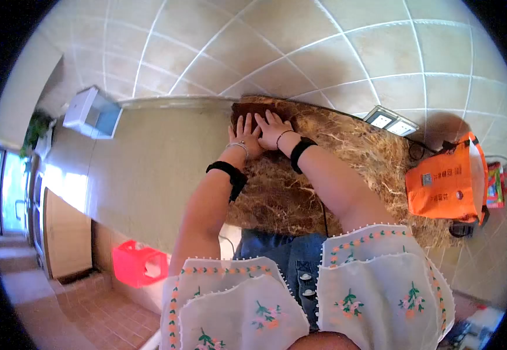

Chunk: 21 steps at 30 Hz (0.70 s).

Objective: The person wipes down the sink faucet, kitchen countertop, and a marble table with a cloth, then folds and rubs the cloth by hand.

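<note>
I have both hands over the far edge of the brown marbled worktop [347,146]. The left grip [247,140] is open, its palm down and its fingers spread; the right grip [274,129] is also open and flat, just beside the left one. Neither is clenched. Under the fingers of both lies the dark brown piece [247,109], near the wall; I cannot tell if it is a cloth or something else. As I judge it, the pressing or smoothing is in course. The piece is already laid down, but the hands cover much of it, so I cannot say if it is flat everywhere or how much remains.

Now the containers. Far to the left of the left grip, I see a pot [44,143] with a green plant [36,127]. Nearer, but well apart, is a white box [84,114] with its open side showing; I can make out nothing inside it. Lower, on the left of the left grip and below the worktop level, there is a red basket [126,265]; its content is not clear to me. Well to the right of the right grip, an orange bag [440,184] has its mouth open towards the right, but its content is hidden from me.
</note>
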Each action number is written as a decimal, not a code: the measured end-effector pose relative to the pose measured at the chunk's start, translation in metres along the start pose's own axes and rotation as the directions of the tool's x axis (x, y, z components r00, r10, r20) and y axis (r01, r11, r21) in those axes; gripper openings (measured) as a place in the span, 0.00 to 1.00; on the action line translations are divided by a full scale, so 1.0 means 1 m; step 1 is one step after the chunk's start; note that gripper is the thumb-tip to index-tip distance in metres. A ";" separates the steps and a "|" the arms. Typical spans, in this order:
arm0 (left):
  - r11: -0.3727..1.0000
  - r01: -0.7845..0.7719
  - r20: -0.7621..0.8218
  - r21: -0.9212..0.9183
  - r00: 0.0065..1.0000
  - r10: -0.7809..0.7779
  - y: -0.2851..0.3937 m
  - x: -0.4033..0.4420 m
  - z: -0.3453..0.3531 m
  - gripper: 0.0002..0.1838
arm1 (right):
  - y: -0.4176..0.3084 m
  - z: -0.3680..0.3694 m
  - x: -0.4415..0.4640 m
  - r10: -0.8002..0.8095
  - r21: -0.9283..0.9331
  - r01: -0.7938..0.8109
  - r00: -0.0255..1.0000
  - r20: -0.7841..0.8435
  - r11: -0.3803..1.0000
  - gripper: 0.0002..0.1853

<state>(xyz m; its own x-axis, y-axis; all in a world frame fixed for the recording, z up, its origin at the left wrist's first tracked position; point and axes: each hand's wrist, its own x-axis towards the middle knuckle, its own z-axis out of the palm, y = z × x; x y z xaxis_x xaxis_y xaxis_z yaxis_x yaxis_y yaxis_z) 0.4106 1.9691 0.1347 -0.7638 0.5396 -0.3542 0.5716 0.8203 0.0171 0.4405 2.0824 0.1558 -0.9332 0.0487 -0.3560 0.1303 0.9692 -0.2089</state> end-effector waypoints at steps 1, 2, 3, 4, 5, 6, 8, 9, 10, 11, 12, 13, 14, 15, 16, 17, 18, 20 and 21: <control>1.000 0.005 -0.018 -0.010 1.000 -0.005 -0.001 0.007 -0.007 0.41 | 0.003 -0.001 0.007 0.018 0.023 -0.018 1.000 -0.012 1.000 0.39; 1.000 0.002 -0.013 -0.031 1.000 -0.003 -0.001 0.005 -0.009 0.41 | 0.001 -0.001 0.009 0.014 0.026 -0.014 1.000 -0.015 1.000 0.39; 0.998 -0.056 -0.015 0.014 0.998 0.056 0.002 0.019 -0.016 0.41 | 0.009 -0.006 0.014 0.071 0.066 -0.068 0.997 -0.042 0.996 0.39; 0.999 -0.051 -0.027 0.014 0.998 0.051 0.005 0.028 -0.014 0.41 | 0.015 -0.008 0.014 0.074 0.080 -0.070 0.996 -0.041 0.994 0.39; 1.000 -0.008 -0.044 -0.009 0.999 0.008 -0.005 0.025 -0.008 0.42 | 0.007 -0.009 0.015 0.040 0.070 -0.038 0.999 -0.033 0.997 0.40; 1.000 -0.001 -0.086 0.023 0.996 0.003 -0.006 0.037 -0.003 0.41 | 0.014 -0.004 0.025 0.037 0.110 -0.030 0.998 -0.058 0.993 0.39; 0.999 0.015 -0.072 0.044 0.997 -0.012 -0.018 0.030 -0.004 0.40 | 0.014 -0.009 0.020 0.058 0.121 -0.052 0.997 -0.051 0.991 0.38; 0.997 -0.011 -0.053 0.080 0.998 0.015 -0.003 0.035 -0.006 0.40 | 0.016 -0.012 0.011 0.047 0.174 -0.041 0.998 -0.031 0.984 0.35; 0.993 -0.047 -0.049 0.106 0.997 0.053 0.001 0.034 -0.005 0.40 | 0.020 -0.013 0.006 0.033 0.209 -0.027 0.999 -0.027 0.978 0.35; 0.997 0.012 -0.071 0.076 0.997 -0.006 -0.012 0.029 0.001 0.40 | 0.009 -0.011 0.011 0.034 0.209 -0.028 0.999 -0.026 0.977 0.35; 0.997 0.001 -0.088 0.077 0.996 0.006 0.006 0.034 0.002 0.40 | 0.024 -0.010 0.001 0.054 0.225 -0.048 0.998 -0.021 0.973 0.34; 0.995 -0.021 -0.089 0.097 0.996 0.030 0.013 0.032 0.003 0.40 | 0.029 -0.007 -0.004 0.028 0.226 -0.025 1.000 -0.014 0.974 0.34; 0.990 0.007 -0.053 0.143 0.999 0.001 0.006 0.028 0.007 0.40 | 0.023 -0.004 0.000 0.007 0.226 -0.007 1.000 0.000 0.974 0.34; 0.979 -0.009 -0.017 0.204 1.000 0.012 0.026 0.028 0.008 0.40 | 0.038 -0.004 -0.017 0.028 0.241 -0.029 1.000 0.007 0.970 0.34; 0.969 0.010 0.021 0.247 1.000 -0.016 0.036 0.025 0.009 0.41 | 0.045 -0.004 -0.029 0.021 0.283 -0.025 1.000 0.019 0.959 0.35; 0.967 0.016 0.024 0.255 0.999 -0.023 0.035 0.020 0.010 0.41 | 0.043 -0.006 -0.034 0.013 0.290 -0.018 1.000 0.017 0.957 0.35; 0.957 -0.006 0.045 0.291 0.999 -0.007 0.058 0.015 0.013 0.40 | 0.060 -0.002 -0.050 0.020 0.264 -0.030 0.999 0.043 0.964 0.34; 0.958 -0.017 0.095 0.286 0.995 -0.010 0.073 0.006 0.012 0.39 | 0.068 -0.001 -0.063 0.003 0.232 -0.022 0.997 0.082 0.972 0.34; 0.954 -0.029 0.102 0.297 0.995 -0.002 0.097 -0.002 0.017 0.39 | 0.086 0.006 -0.079 0.011 0.246 -0.031 0.997 0.082 0.969 0.34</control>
<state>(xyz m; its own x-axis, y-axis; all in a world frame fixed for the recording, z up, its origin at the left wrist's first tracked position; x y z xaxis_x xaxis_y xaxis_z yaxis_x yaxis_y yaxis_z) 0.4722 2.0442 0.1210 -0.7302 0.5158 -0.4480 0.6565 0.7113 -0.2511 0.5278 2.1602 0.1609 -0.9010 0.0394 -0.4320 0.2376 0.8780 -0.4156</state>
